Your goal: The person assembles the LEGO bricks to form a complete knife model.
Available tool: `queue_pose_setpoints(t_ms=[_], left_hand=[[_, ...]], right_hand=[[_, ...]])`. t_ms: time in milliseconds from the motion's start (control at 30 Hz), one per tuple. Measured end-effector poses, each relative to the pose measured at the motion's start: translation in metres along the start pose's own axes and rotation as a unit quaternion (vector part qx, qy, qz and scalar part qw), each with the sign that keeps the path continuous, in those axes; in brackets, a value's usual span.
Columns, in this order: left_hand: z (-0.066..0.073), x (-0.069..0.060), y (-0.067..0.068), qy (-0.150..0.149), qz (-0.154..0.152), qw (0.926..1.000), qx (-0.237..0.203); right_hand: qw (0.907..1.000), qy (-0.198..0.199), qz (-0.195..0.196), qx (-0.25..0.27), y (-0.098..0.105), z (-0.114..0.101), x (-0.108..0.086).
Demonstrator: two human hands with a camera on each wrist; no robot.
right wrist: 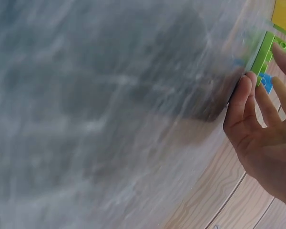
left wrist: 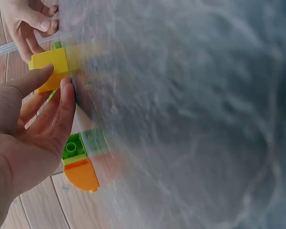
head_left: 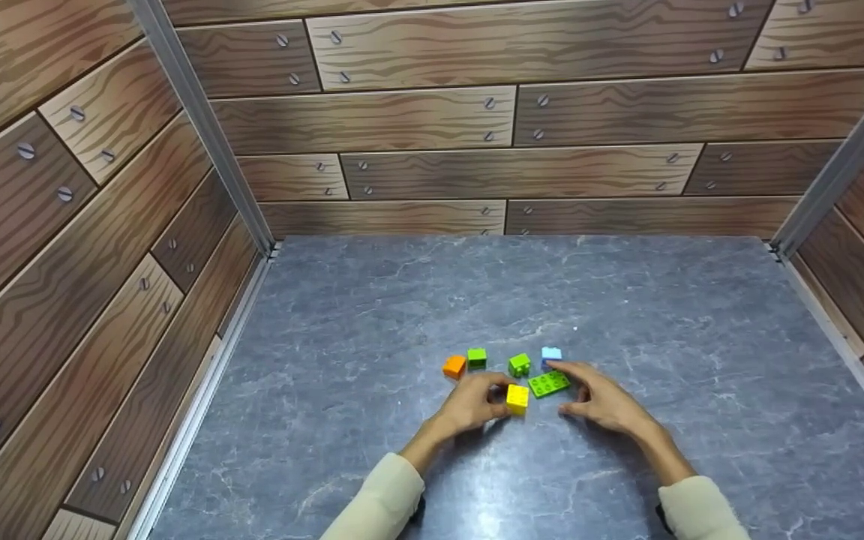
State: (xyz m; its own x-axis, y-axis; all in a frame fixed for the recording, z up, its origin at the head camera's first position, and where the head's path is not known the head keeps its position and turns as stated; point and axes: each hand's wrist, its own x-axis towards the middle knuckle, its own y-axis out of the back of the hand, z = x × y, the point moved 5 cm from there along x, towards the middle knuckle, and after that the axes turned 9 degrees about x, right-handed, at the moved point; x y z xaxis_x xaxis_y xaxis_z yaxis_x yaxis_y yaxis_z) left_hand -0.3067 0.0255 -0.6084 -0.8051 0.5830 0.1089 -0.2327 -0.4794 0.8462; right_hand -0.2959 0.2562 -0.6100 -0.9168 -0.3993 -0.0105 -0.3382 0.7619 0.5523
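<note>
My left hand (head_left: 471, 401) pinches a yellow toy building brick (head_left: 517, 400) on the grey surface. In the left wrist view the thumb lies against the face of the yellow brick (left wrist: 52, 69), with the fingers on its other side. My right hand (head_left: 606, 399) is spread around the right end of a flat green studded brick (head_left: 549, 384), thumb and fingers apart. In the right wrist view the fingers (right wrist: 250, 95) are close to the flat green brick (right wrist: 263, 58); whether they touch it I cannot tell. A blue brick (head_left: 551, 354) lies just beyond the right fingertips.
Behind the yellow brick lies a small green brick (head_left: 520, 365), tilted with its studs to the side. Farther left, another green brick (head_left: 476, 358) sits beside an orange curved brick (head_left: 454, 366). Wood-patterned walls (head_left: 417, 120) enclose the grey marbled surface (head_left: 342, 315).
</note>
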Motion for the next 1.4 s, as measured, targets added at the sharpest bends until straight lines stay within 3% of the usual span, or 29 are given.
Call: queue_pose_setpoints(t_ms=[300, 533, 900, 1233, 1400], left_hand=[[0.009, -0.001, -0.004, 0.002, 0.024, 0.9988, 0.043], [0.010, -0.001, -0.002, 0.006, 0.026, 0.9983, 0.053], [0.011, 0.000, -0.006, 0.039, 0.032, 0.9943, 0.094], [0.011, 0.000, -0.006, 0.040, 0.036, 0.9946, 0.089], [0.011, 0.001, -0.008, 0.039, 0.034, 0.9949, 0.086]], right_hand=[[0.9982, -0.008, 0.039, -0.045, -0.005, -0.003, 0.004], [0.9969, 0.010, 0.049, -0.061, -0.006, -0.005, 0.007], [0.9956, 0.022, 0.065, -0.064, -0.008, -0.003, 0.010], [0.9919, 0.002, 0.085, -0.095, -0.011, -0.005, 0.012], [0.9928, 0.007, 0.099, -0.068, -0.009, -0.006, 0.010]])
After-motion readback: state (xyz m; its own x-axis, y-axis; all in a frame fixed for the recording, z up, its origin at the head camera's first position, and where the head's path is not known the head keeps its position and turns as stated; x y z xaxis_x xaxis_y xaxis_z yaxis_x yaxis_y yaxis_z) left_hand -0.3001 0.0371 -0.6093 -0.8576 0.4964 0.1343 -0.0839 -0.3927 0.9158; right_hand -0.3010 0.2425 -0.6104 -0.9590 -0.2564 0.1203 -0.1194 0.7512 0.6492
